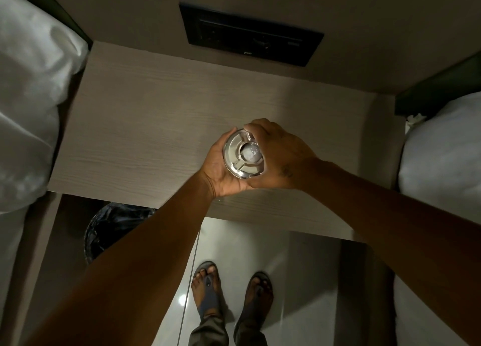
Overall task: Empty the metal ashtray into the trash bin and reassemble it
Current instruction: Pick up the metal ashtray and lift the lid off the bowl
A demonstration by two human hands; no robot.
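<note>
— What does the head view show at the centre?

— A person's two bare hands hold a round metal ashtray [244,153] above a pale wood-grain surface [145,127], near its front edge. The left hand [221,168] cups the ashtray from below and from its left side, palm up. The right hand [276,155] lies over the ashtray's right rim, fingers curled across the far edge.

— And the state of each grip?

— Both are closed on the ashtray: the left grip cradles the base, the right grip clasps the top rim. Whether the lid is seated on its base or lifted from it cannot be told.

— What shows on the ashtray itself?

— A shiny lid with grooved cigarette rests running toward a central well, where something pale and whitish lies.

— Where is the bin?

— A trash bin [114,231] lined with a black bag stands on the floor at lower left, partly under the surface's front edge and partly hidden by the left forearm. It is well apart from the ashtray.

— Anything else in frame?

— A dark switch panel [250,33] on the wall behind the surface, white pillows [31,98] on beds at either side, and the person's feet in sandals [208,288] on a glossy tiled floor [299,267].
</note>
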